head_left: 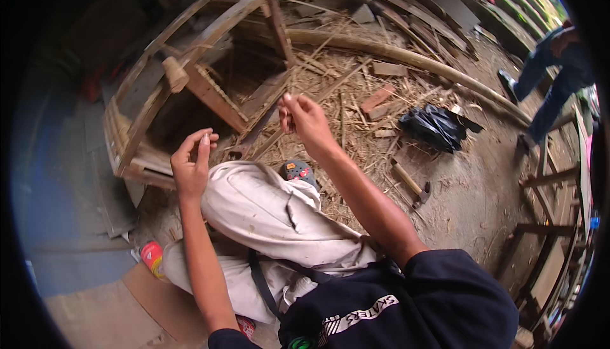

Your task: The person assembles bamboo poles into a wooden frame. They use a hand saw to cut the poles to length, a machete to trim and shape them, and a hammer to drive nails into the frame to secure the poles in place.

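My left hand (pixel 192 163) is raised above my knee, thumb and fingers pinched together. Farther right and a little higher, my right hand (pixel 307 123) is also closed in a pinch, fingertips curled in. Anything between the fingers is too thin or small to make out. Just beyond both hands stands an open wooden frame (pixel 222 23) with curved rails and crosspieces, tilted on the ground. A rounded wooden peg or knob (pixel 176 74) sticks out from its near rail. Between my hands, a long dark blade-like tool (pixel 262 128) lies at the frame's edge, partly hidden.
Wood shavings and sticks litter the ground. A hammer (pixel 413 182), a black plastic bag (pixel 437 128), reddish wooden blocks (pixel 377 98) and a long pole (pixel 406 56) lie to the right. Another person's legs (pixel 551 88) are at far right, above a wooden rack (pixel 551 228).
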The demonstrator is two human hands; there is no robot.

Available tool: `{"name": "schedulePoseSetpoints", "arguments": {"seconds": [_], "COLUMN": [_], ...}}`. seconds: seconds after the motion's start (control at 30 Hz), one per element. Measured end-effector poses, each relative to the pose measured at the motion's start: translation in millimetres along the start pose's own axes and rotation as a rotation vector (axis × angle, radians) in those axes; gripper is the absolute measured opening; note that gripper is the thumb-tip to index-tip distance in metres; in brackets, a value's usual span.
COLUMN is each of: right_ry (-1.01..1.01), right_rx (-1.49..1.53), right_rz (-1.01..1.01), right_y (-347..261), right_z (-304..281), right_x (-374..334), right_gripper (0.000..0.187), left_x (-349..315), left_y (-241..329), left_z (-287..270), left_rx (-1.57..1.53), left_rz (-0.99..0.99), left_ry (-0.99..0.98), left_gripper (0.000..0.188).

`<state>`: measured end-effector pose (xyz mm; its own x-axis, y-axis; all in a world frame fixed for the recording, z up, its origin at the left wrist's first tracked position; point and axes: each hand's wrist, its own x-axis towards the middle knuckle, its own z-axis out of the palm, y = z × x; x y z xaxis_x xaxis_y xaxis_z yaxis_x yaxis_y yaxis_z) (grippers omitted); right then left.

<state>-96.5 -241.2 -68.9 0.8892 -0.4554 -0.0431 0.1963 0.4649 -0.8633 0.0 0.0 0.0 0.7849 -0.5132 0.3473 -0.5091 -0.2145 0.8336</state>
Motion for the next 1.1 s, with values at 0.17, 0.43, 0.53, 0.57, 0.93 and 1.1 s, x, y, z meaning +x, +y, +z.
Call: {"name": "schedulePoseSetpoints", "arguments": {"seconds": [0.17, 0.43, 0.53, 0.57, 0.93, 1.1], "right_ry": [-0.352, -0.800, -0.747, -0.801, -0.913, -0.910], "right_rx": [0.101, -0.086, -0.227, -0.367, -0.636, -0.773], "right_rz": [-0.195, 0.127, 0.350, 0.297, 0.547, 0.476], "right_y": [-70, 29, 121, 152, 298, 307], "right_z": [127, 281, 307, 310, 266, 245], "right_x": [-5, -27, -45, -49, -48, -36], "right_gripper": [0.026, 0.023, 0.023, 0.025, 0.027, 0.029], "left_x": [-45, -223, -317, -344, -510, -531], "left_y": [26, -3, -51, -73, -293, -337], "left_z": [-61, -197, -214, -211, -133, -145], "left_rx": [-0.095, 0.036, 0.063, 0.031, 0.754, 0.728], "left_rz": [0.071, -0.152, -0.320, -0.337, -1.547, -1.786], "left_ry": [0.342, 0.970, 1.359, 1.403, 0.572, 0.663], "left_gripper": [0.023, 0.022, 0.024, 0.022, 0.067, 0.071]}}
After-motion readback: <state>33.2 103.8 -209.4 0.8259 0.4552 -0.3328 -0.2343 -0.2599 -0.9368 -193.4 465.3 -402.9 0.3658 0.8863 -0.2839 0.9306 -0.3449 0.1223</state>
